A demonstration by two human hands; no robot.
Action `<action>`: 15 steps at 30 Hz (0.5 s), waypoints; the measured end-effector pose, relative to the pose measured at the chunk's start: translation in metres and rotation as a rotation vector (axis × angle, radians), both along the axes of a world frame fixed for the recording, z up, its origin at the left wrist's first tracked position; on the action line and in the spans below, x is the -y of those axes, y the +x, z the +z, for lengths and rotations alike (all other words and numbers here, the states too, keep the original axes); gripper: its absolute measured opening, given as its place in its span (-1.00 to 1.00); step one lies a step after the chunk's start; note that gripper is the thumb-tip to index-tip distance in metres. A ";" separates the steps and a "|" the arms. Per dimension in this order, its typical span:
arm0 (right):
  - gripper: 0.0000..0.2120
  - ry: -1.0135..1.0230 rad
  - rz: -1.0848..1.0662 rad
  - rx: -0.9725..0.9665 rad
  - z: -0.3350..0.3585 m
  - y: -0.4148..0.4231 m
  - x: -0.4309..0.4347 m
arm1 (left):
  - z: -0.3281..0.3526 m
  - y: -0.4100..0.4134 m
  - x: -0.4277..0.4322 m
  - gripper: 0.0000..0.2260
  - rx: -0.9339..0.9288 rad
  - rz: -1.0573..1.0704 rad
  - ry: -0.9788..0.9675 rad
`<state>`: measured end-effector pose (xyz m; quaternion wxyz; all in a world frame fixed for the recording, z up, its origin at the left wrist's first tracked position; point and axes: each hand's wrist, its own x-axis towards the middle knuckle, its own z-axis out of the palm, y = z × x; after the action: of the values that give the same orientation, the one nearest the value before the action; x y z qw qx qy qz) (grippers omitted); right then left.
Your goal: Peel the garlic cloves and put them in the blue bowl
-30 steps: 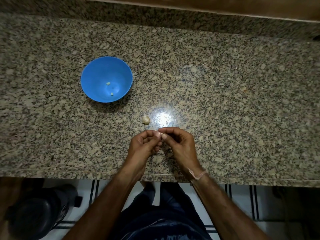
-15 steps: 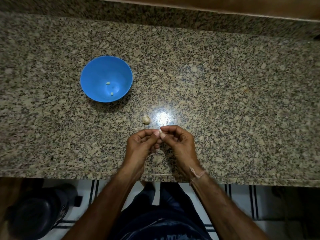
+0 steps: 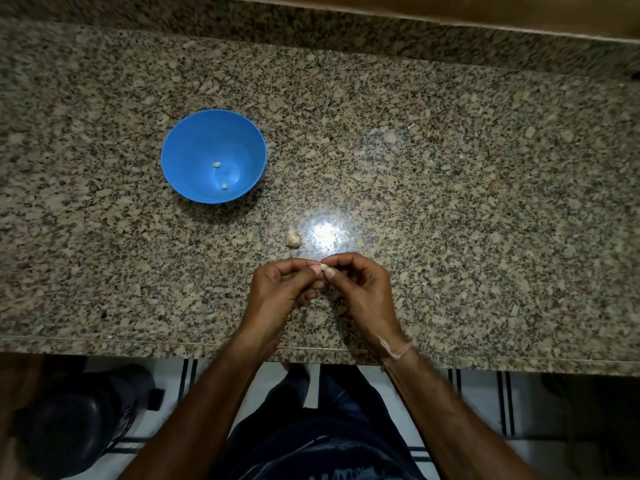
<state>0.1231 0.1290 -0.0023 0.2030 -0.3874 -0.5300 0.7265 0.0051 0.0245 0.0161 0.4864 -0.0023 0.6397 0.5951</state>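
Two peeled cloves (image 3: 216, 164) already in the blue bowl (image 3: 183, 147), left on the counter (image 3: 450, 202). Peeling in hand: one clove (image 3: 323, 267) pinched between fingertips of left hand (image 3: 280, 289) and right hand (image 3: 360, 289), near the front edge. Next, probably: strip the skin fully, then carry over to the bowl.

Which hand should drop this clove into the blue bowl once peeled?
Left, probably. The blue bowl sits nearer the left hand; the right hand would cross over. Both pinch the clove.
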 end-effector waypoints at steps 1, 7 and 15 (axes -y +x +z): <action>-0.88 0.013 0.004 0.007 0.000 0.000 0.000 | 0.001 -0.001 0.000 -0.90 -0.032 -0.012 -0.010; -0.87 0.080 0.014 0.037 0.001 0.000 -0.001 | 0.009 0.002 -0.005 -0.94 -0.177 -0.035 -0.066; -0.86 0.155 0.000 0.068 0.000 0.000 0.001 | 0.009 0.003 -0.007 -0.96 -0.211 -0.043 -0.087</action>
<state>0.1231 0.1279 -0.0027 0.2144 -0.3950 -0.5911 0.6698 0.0080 0.0310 0.0250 0.4284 0.0532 0.7126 0.5530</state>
